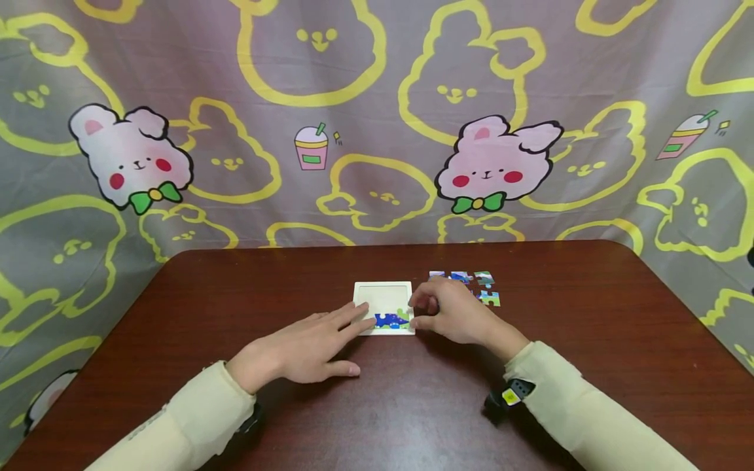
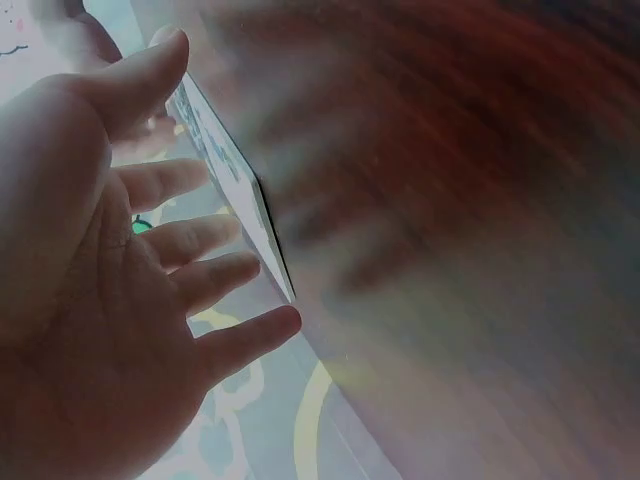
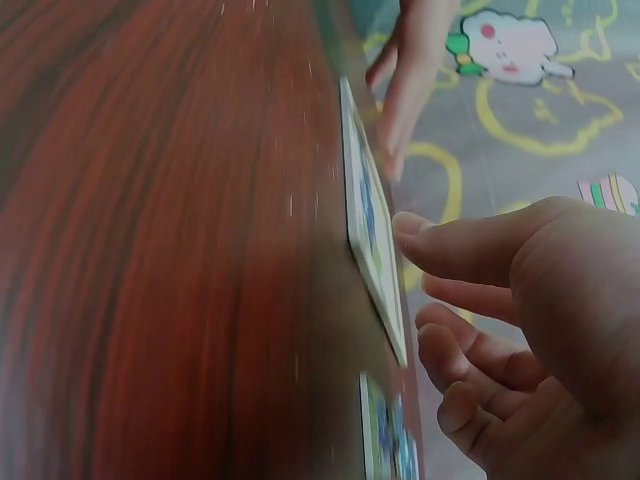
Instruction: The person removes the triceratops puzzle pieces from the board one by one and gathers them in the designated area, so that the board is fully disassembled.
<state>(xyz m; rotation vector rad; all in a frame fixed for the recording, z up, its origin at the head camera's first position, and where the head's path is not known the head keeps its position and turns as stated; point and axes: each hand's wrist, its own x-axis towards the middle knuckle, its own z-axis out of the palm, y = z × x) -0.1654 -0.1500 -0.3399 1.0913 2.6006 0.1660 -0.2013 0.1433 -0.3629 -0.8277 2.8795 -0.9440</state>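
Observation:
A small white puzzle frame (image 1: 383,284) lies on the table, with joined blue and green puzzle pieces (image 1: 389,320) along its near side, at the right. My left hand (image 1: 309,348) has its fingers straight, their tips over the frame's left side; in the left wrist view the fingers (image 2: 215,265) are spread. At the frame's right edge is my right hand (image 1: 458,314), fingers loosely bent. The right wrist view shows a gap between thumb and fingers (image 3: 480,350) and no piece in it. The right hand partly hides the loose puzzle pieces (image 1: 484,279) behind it.
The dark reddish-brown table (image 1: 377,418) has rounded far corners. A grey curtain (image 1: 365,131) with yellow outlines and cartoon rabbits hangs right behind its far edge. A dark band with a device (image 1: 509,397) sits at the right wrist.

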